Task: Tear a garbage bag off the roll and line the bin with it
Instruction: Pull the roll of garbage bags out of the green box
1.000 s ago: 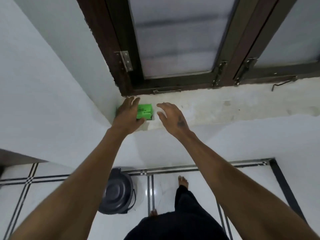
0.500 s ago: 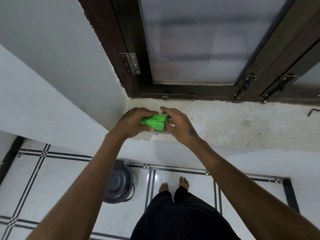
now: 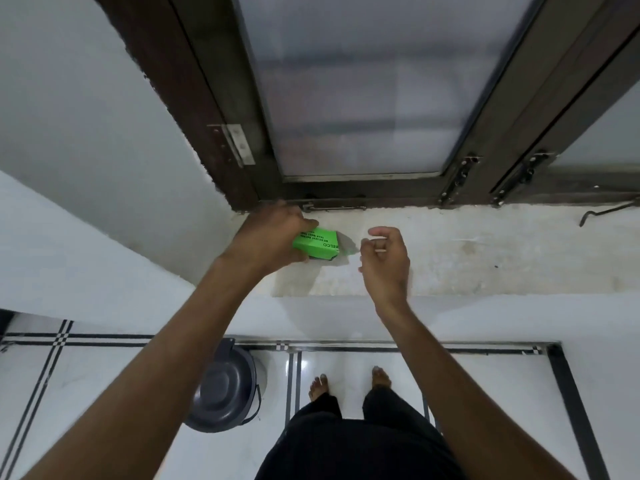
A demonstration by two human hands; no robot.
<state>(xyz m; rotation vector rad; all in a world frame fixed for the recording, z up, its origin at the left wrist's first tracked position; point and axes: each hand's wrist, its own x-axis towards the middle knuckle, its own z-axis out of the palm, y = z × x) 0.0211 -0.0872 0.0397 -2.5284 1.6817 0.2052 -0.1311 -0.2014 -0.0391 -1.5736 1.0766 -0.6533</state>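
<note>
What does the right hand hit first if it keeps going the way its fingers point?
Likely the green box held by the left hand: the right hand has its fingers curled toward it, over the windowsill. Depth unclear.

Single head view, looking steeply down over windowsill (image 3: pixel 485 251), floor (image 3: pixel 363 382) below.

Printed text appears only on the green box (image 3: pixel 317 244), left of centre in the frame. Black letters along its near right edge read, upside down to the camera, "ECO"; whatever letters may precede them cannot be made out. Two or three lines of smaller black print run across the same face, also inverted, too small and blurred to read. No other lettering, number or sign is legible anywhere in the frame.
</note>
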